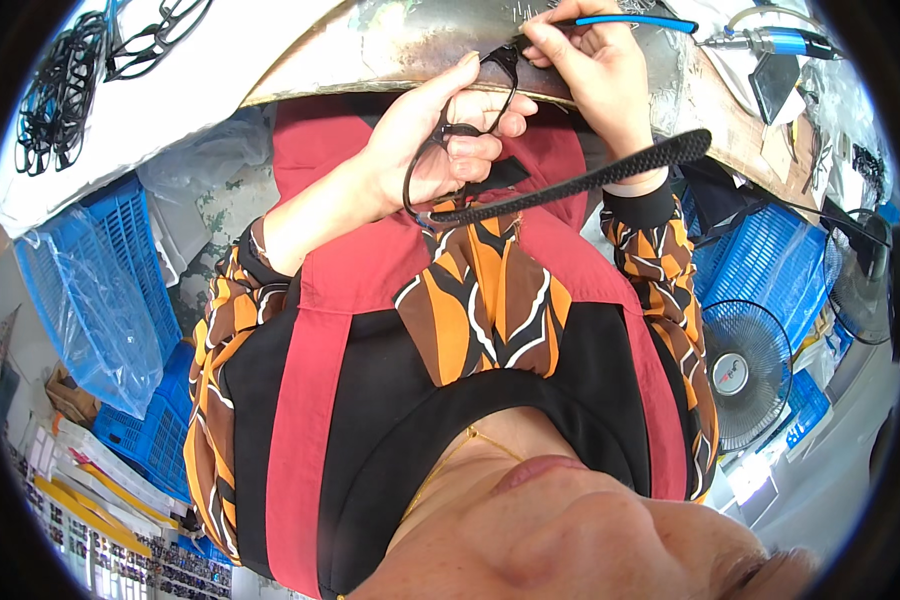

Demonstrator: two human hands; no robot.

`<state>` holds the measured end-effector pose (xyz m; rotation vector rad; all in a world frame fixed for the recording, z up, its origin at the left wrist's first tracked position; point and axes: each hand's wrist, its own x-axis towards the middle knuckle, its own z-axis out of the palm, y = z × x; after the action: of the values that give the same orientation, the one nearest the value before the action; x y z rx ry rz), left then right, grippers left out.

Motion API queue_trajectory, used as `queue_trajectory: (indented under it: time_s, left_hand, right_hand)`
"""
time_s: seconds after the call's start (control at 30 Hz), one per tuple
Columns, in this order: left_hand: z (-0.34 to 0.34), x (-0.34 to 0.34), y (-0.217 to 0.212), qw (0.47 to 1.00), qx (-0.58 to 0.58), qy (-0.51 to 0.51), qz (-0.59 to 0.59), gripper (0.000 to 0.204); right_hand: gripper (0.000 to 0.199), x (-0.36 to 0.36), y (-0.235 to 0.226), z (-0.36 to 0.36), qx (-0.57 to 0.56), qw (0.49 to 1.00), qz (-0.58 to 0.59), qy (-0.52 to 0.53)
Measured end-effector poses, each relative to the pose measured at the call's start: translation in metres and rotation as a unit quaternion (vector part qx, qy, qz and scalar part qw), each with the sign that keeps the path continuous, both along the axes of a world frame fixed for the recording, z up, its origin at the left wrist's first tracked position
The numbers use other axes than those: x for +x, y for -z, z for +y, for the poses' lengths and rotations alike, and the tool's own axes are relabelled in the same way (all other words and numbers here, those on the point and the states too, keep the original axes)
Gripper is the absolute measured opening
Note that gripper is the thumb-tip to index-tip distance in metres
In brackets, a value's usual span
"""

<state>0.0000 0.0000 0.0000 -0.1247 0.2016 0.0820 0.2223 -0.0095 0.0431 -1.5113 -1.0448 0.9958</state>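
Note:
My left hand is closed around a black eyeglass frame, thumb on top and fingers curled through and behind the rims. One black temple with a textured surface stretches from the frame to the right, below my right wrist. My right hand pinches a second temple, blue and black, at its inner end, beside the frame's upper corner. Whether that temple is joined to the frame there is hidden by my fingertips. Small loose screws lie on the worn metal work surface just beyond.
Black eyeglass frames are heaped on the white covering at the far left. A blue-and-silver power screwdriver lies at the far right, near a dark flat block. Blue crates flank me, and a fan stands on the right.

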Motion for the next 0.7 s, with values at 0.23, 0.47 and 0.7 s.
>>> queue_trajectory:
  time_s: [0.23, 0.47, 0.7]
  left_hand:
    - [0.001, -0.002, -0.018, 0.999, 0.008, -0.008, 0.034, 0.067]
    - [-0.004, 0.003, -0.011, 1.000, 0.010, -0.016, -0.016, 0.072]
    - [-0.007, 0.000, -0.011, 0.998, 0.058, -0.014, 0.033, 0.068]
  right_hand:
    - [0.020, 0.004, 0.007, -0.005, 0.011, 0.999, 0.053, 0.006]
    - [0.018, 0.006, -0.002, 0.005, -0.048, 0.995, 0.013, -0.081]
    - [0.018, -0.007, -0.007, -0.005, -0.084, 0.994, -0.013, -0.075]
